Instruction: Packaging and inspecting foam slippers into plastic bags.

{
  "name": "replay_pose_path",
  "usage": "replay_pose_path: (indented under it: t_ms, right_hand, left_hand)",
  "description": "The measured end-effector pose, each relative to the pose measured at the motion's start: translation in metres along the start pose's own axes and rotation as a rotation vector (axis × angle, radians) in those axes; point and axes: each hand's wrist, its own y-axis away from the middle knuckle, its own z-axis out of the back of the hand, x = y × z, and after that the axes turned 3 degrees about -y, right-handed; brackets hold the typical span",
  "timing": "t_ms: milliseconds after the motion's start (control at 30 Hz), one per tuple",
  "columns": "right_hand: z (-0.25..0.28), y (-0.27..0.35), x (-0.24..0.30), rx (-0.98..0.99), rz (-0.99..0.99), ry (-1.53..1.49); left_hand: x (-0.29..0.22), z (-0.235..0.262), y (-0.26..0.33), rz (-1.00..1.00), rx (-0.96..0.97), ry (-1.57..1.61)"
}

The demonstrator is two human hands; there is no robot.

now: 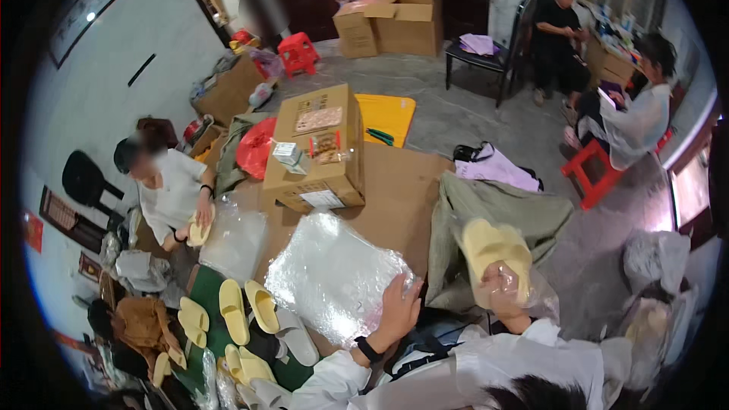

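My right hand (504, 287) is closed around a pair of pale yellow slippers (487, 247) in a clear plastic bag, and the film covers part of the hand. The pair is held up in front of a grey-green sack (512, 201). My left hand (398, 310) is at the right edge of a stack of clear plastic bags (330, 273), fingers stretched out and apart. Whether its fingertips press on the film or hover over it, I cannot tell. The shiny stack lies on a brown cardboard sheet (406, 205).
A taped carton (317, 148) with small packages on top stands beyond the bags. Loose slippers (233, 310) lie on a green surface at left. Two co-workers sit left, one holding a slipper (200, 229). Two people sit at far right, near a red stool (591, 175).
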Motion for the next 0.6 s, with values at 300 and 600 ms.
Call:
replay_pose_path:
  t_ms: [300, 600]
  right_hand:
    - [-0.019, -0.065, -0.016, 0.451, 0.104, 0.376]
    - [-0.005, -0.083, -0.013, 0.831, -0.437, -0.113]
  left_hand:
    - [0.050, -0.063, 0.029, 0.149, 0.526, -0.324]
    - [0.022, -0.114, -0.004, -0.350, 0.845, -0.214]
